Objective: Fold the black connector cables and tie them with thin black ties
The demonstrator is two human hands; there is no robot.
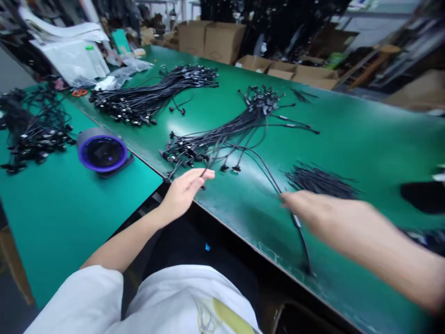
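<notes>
Green workbench (351,139) stretches diagonally ahead, its edge meeting a teal table (59,232) on the left, with cardboard boxes (212,41) beyond. Plastic bags (71,60) lie at the far left corner. On the teal table sit a tangle of black cables (31,125) and a round grey device (102,152) with a purple rim. Farther along the bench lies a second cable bundle (149,95), and a pile of short black wires (321,182) sits to the right. The main cable bundle (222,134) lies mid-bench, its plugs just beyond the left hand (184,195), which is open with fingers apart, gripping nothing. A single cable (274,185) trails from that bundle to the blurred right hand (323,218); whether those fingers are clamped on it, I cannot tell.
</notes>
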